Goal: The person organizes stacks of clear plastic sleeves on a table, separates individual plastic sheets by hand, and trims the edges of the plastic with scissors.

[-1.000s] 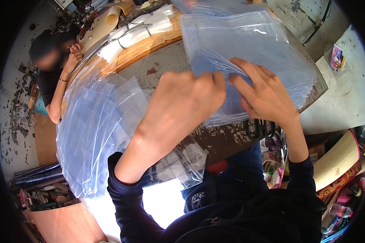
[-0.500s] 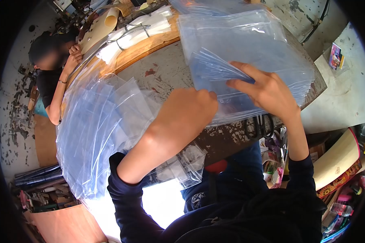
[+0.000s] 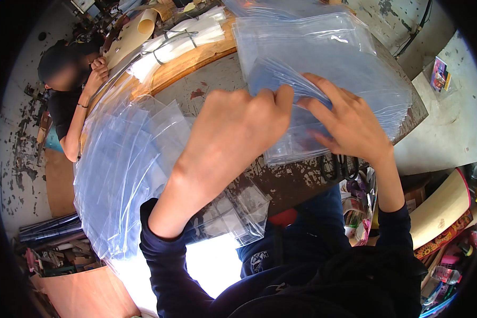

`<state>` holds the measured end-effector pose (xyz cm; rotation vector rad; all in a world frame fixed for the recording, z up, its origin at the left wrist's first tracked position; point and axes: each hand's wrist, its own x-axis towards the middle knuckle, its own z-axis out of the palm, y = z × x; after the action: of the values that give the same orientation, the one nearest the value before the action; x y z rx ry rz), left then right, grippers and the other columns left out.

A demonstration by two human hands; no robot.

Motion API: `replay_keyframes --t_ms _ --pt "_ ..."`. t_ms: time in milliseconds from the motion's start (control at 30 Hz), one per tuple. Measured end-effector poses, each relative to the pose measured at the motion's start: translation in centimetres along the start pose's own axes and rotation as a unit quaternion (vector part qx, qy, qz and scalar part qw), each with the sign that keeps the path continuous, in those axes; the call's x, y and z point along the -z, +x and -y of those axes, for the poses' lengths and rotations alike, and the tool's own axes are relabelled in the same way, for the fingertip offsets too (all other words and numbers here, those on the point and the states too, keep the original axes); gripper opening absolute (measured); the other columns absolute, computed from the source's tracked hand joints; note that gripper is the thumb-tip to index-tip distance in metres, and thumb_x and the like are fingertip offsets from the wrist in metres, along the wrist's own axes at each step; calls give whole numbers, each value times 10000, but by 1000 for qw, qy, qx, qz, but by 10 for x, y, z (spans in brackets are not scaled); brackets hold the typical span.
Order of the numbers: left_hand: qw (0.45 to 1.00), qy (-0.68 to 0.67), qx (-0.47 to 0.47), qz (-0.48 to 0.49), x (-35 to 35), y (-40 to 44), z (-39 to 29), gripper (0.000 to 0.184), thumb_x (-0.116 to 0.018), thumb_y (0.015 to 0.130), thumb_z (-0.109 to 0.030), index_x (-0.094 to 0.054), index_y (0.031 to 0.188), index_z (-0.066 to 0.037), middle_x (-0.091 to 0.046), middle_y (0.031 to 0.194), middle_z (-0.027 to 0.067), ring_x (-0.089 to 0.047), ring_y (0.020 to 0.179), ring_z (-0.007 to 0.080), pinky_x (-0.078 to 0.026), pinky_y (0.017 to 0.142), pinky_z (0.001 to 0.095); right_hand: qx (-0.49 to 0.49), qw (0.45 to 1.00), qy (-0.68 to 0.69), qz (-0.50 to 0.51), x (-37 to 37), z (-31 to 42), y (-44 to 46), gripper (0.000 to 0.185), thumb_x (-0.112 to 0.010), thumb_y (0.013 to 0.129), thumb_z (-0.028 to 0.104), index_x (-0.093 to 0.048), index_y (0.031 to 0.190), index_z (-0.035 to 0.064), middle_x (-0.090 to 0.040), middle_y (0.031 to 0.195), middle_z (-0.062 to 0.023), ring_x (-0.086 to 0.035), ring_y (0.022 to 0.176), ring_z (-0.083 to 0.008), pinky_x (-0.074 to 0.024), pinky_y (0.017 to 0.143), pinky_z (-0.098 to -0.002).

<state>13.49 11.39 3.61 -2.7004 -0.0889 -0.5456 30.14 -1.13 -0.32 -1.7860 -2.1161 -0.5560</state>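
My right hand (image 3: 352,119) grips a fanned sheaf of clear plastic sheets (image 3: 286,74) between thumb and fingers, lifted at one edge. Under it lies a broad stack of clear bluish plastic sheets (image 3: 323,40). My left hand (image 3: 238,119) is closed, with thumb and index finger pressed together beside the sheaf's lower left edge. What those fingertips hold, if anything, is hidden. To the left, a spread pile of clear plastic sheets (image 3: 116,175) overlaps the table's curved side. Black-handled scissors (image 3: 338,168) rest at the table edge below my right hand.
A tied bundle of white strips (image 3: 175,45) lies on the wooden board (image 3: 212,52) at the back. Another person (image 3: 63,100) sits at the far left. Worn paint covers the table (image 3: 217,77). Rolled material (image 3: 440,212) and clutter stand at the lower right.
My left hand has moved up and slightly right, closer to my right hand and the sheaf. My right hand keeps its grip on the sheets, its lower fingers now more spread.
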Motion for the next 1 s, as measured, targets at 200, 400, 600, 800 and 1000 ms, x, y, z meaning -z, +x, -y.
replay_keyframes --t_ms 200,400,600,800,1000 --pt "992 -115 17 39 29 -5 -20 166 -621 757 -139 -518 856 -55 -571 637 52 -601 527 226 -469 445 307 -55 998 -21 23 -1 2 -2 422 -582 688 50 -562 1079 209 -436 1268 -112 -629 813 -265 -549 656 -302" --pt "984 -84 -51 145 -7 -12 -26 218 -648 736 -167 -544 856 -17 -579 653 68 -622 601 224 -473 501 321 -71 997 14 8 -3 3 0 566 -519 673 -58 -635 1069 328 -359 1394 -53 -638 840 -251 -548 628 -288" --pt "984 -80 -76 141 0 -9 -23 125 -606 700 -87 -560 798 -24 -579 686 58 -623 580 197 -477 481 304 -69 998 9 11 -3 2 0 524 -536 694 -14 -624 1086 322 -379 1381 -59 -633 876 -248 -549 645 -275" --pt "999 25 -35 -1 0 -2 -14 127 -589 660 -54 -551 781 -46 -548 672 19 -593 499 142 -440 393 253 -13 997 78 -11 0 -2 -2 565 -661 680 107 -524 1199 283 -431 1298 -98 -609 898 -268 -540 681 -344" --pt "997 61 -32 -36 0 0 -14 132 -598 655 -69 -539 773 -63 -483 640 2 -563 477 125 -429 393 239 -34 997 63 -1 0 1 -3 595 -637 705 91 -461 1250 254 -474 1222 -96 -598 920 -297 -540 698 -356"
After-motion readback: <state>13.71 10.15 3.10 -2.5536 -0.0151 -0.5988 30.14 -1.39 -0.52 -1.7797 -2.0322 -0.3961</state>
